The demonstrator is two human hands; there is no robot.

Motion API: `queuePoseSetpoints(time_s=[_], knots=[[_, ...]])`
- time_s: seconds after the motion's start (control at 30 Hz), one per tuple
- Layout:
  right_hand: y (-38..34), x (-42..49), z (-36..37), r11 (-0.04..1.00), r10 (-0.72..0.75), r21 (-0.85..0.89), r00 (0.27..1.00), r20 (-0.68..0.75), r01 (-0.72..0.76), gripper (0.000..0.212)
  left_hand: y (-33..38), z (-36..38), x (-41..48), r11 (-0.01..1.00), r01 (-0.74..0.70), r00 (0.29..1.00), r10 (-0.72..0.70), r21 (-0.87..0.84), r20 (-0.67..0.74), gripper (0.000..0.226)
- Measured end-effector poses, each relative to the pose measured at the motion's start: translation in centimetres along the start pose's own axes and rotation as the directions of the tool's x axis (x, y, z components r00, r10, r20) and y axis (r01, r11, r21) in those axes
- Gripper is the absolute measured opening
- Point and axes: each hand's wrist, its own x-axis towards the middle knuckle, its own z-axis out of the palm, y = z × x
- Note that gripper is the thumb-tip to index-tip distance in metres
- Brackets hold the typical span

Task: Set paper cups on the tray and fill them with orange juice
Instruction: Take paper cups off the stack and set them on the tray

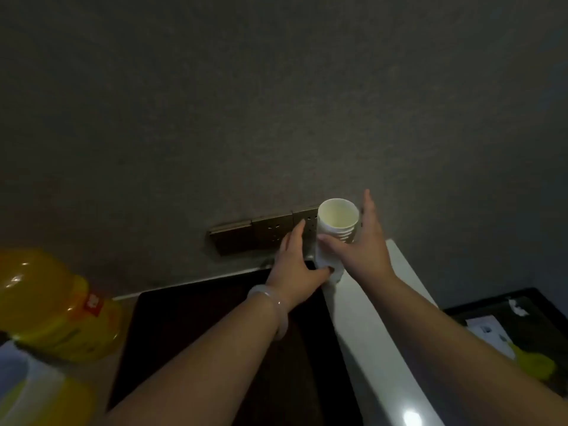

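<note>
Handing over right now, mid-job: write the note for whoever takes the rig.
Left hand grips the stack of paper cups low down, held up by the wall.
Right hand: fingers straight beside the top cup, thumb on the stack.
Tray: below the hands, no cup on it in view.
Orange juice bottle: left of the tray.
Done: nothing set. Left: separate cups, set them on tray, fill.
</note>
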Motion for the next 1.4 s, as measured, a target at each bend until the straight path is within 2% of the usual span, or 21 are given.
queuePoseSetpoints(time_s=[0.1, 0.2, 0.3, 0.6, 0.7, 0.87, 0.93, 1.0, 1.1, 1.2, 1.4], knots=[[0.3, 1.4, -0.1, 0.999, 0.001, 0.052, 0.996, 0.084, -0.005, 0.107, 0.6, 0.7, 2.4, 0.998, 0.038, 0.999, -0.037, -0.041, 0.017, 0.105], [0.8, 1.7, 0.1, 0.997, 0.001, 0.075, 0.993, 0.117, -0.009, 0.096, 0.6, 1.7, 4.2, 0.992, 0.027, 1.0, -0.027, -0.121, 0.001, 0.099], [1.1, 1.5, 0.1, 0.998, -0.02, 0.055, 0.995, 0.101, 0.015, 0.09, 0.7, 2.8, 4.7, 0.98, 0.006, 1.0, -0.003, -0.201, 0.015, 0.085], [0.8, 1.1, -0.5, 0.998, -0.054, 0.045, 0.998, 0.035, 0.052, 0.084, 1.5, 3.3, 3.9, 0.954, -0.042, 0.999, 0.035, -0.297, -0.029, 0.063], [-0.6, 0.8, -0.8, 0.994, -0.096, 0.054, 0.995, 0.014, 0.095, 0.086, 2.3, 2.5, 3.3, 0.945, -0.092, 0.995, 0.074, -0.313, -0.07, 0.057], [-4.1, -0.4, -1.4, 0.976, -0.169, 0.138, 0.986, 0.01, 0.166, 0.085, 4.4, 0.0, 0.6, 0.897, -0.249, 0.964, 0.194, -0.364, -0.181, 0.065], [-5.5, -1.2, -1.6, 0.963, -0.166, 0.222, 0.986, 0.029, 0.155, 0.081, 4.4, -1.4, -1.1, 0.896, -0.306, 0.94, 0.231, -0.321, -0.25, 0.071], [-6.6, -2.2, -1.5, 0.936, -0.137, 0.338, 0.987, 0.083, 0.102, 0.079, 3.8, -2.7, -2.7, 0.923, -0.333, 0.913, 0.265, -0.192, -0.309, 0.079], [-7.4, -4.0, -0.6, 0.878, -0.104, 0.479, 0.975, 0.197, -0.004, 0.078, 2.9, -4.7, -5.4, 0.955, -0.296, 0.897, 0.276, -0.006, -0.345, 0.092], [-7.9, -6.1, 0.9, 0.869, -0.104, 0.493, 0.955, 0.277, -0.048, 0.077, 1.7, -6.4, -7.9, 0.958, -0.261, 0.897, 0.285, 0.115, -0.337, 0.1], [-8.5, -9.4, 3.8, 0.889, -0.114, 0.45, 0.914, 0.388, -0.081, 0.075, -1.0, -9.4, -12.0, 0.965, -0.167, 0.924, 0.224, 0.2, -0.31, 0.104]])
